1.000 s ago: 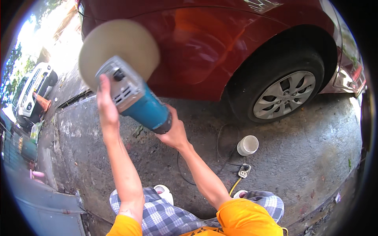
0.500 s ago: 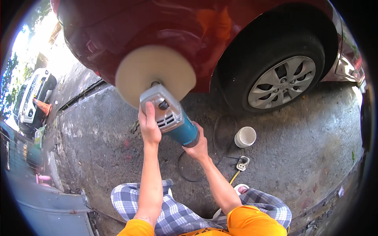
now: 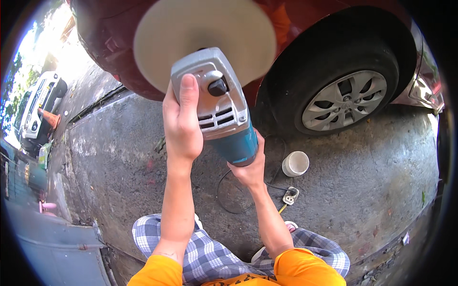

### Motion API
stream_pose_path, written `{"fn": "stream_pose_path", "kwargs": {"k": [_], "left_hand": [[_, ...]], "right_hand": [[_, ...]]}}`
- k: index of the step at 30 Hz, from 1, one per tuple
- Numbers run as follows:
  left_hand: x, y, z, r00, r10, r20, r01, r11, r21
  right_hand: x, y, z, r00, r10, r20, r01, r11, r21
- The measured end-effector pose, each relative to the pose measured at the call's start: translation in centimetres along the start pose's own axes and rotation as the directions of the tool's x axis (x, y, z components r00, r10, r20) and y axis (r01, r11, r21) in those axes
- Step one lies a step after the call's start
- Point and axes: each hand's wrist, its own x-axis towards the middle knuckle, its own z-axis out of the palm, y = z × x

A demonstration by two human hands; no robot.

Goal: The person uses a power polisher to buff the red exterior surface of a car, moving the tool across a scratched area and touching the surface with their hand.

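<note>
Both my hands hold an electric car polisher point(image 3: 234, 140) with a silver head and a teal body. My left hand point(image 3: 182, 121) is closed around the side of the silver head, its thumb laid on top. Behind it, my right hand point(image 3: 250, 167) grips the rear of the teal body. A round cream polishing pad point(image 3: 167, 35) at the front looks smeared, as if spinning. It covers part of the dark red car panel point(image 3: 102, 40); whether it touches the paint I cannot tell.
Right of the pad is the car's wheel point(image 3: 346, 100). A white tub point(image 3: 296, 164) and a power outlet block point(image 3: 290, 195) with a cord point(image 3: 232, 212) lie on the concrete point(image 3: 119, 157). An orange cone point(image 3: 50, 118) and a parked vehicle point(image 3: 36, 112) stand far left.
The polisher, with both hands on it, has moved up across the panel and looks larger, nearer to me. The pad now hides a higher part of the panel.
</note>
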Motion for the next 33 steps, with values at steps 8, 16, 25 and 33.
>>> {"fn": "stream_pose_path", "kwargs": {"k": [8, 16, 25, 33], "left_hand": [[-3.7, -9.9, -5.8, 0.975, -0.179, -0.131, 0.161, 0.977, -0.137], [-6.8, -22.6, -16.0, 0.806, -0.493, -0.327, 0.234, 0.773, -0.589], [-10.0, -25.9, -10.5, 0.788, -0.568, -0.239, 0.310, 0.701, -0.643], [-7.1, -12.9, -2.2, 0.937, -0.336, -0.090, 0.256, 0.840, -0.478]], "right_hand": [[-2.5, 5.6, 1.6, 0.997, 0.045, 0.055, -0.031, 0.973, -0.229], [-0.6, 7.6, 5.8, 0.938, 0.177, 0.298, 0.079, 0.728, -0.681], [-3.9, 10.0, 1.9, 0.956, 0.218, 0.199, 0.014, 0.641, -0.767], [-5.5, 5.6, -2.8, 0.995, 0.089, -0.034, -0.094, 0.867, -0.490]]}}
